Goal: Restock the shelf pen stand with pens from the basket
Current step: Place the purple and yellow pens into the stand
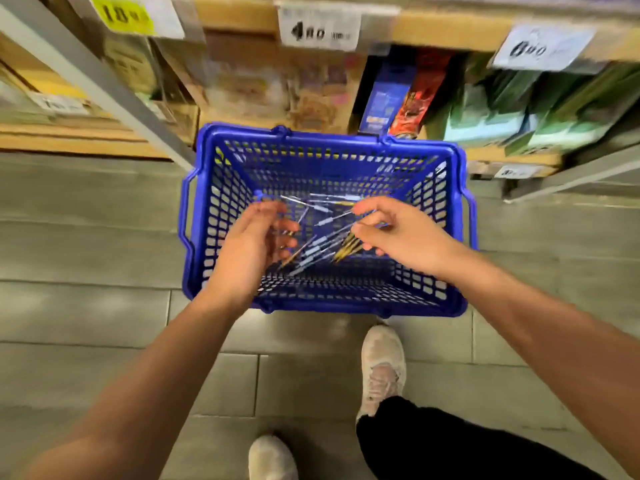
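A blue plastic basket (450,216) stands on the floor in front of the shelves. Several loose pens (320,220) lie scattered on its bottom, some clear and blue, some with gold ends. Both my hands reach down into it. My left hand (254,239) hovers over the left part of the pile with loosely curled fingers, and I see nothing held in it. My right hand (394,230) is at the right part, where its thumb and fingers pinch a small bunch of gold-ended pens (346,251) that fan out below the fingers. No pen stand is in view.
Shelves (478,36) with price labels, cardboard boxes and coloured packs rise just behind the basket. A grey metal upright (104,84) slants at the left. My two pale shoes (382,368) stand on the grey tiled floor close behind the basket.
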